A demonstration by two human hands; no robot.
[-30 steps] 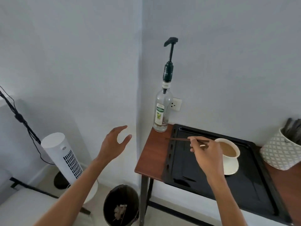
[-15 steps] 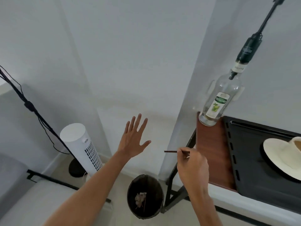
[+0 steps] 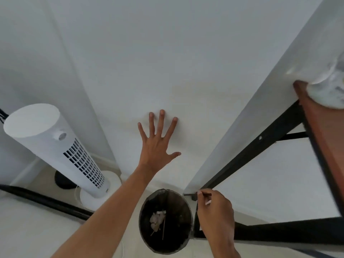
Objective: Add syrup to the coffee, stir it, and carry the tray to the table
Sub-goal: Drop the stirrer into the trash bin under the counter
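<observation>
My right hand (image 3: 216, 211) is pinched shut on a thin dark stir stick (image 3: 189, 194), whose tip pokes out to the left, just above the right rim of a black trash bin (image 3: 165, 243) on the floor. My left hand (image 3: 158, 144) is open with fingers spread, raised against the white wall above the bin. At the far right only the blurred glass base of the syrup bottle (image 3: 329, 90) shows, standing on the corner of the wooden table (image 3: 320, 127). The coffee cup and tray are out of view.
A white tower fan (image 3: 55, 148) stands on the floor at the left. The table's black metal legs (image 3: 251, 157) run down beside a white wall corner. The bin holds crumpled paper and another stick. A black bar (image 3: 42, 200) crosses the floor at lower left.
My view has swung down and left, away from the tray and cup. My right hand has carried the stick off the table and down to the bin's rim; my left hand has spread open.
</observation>
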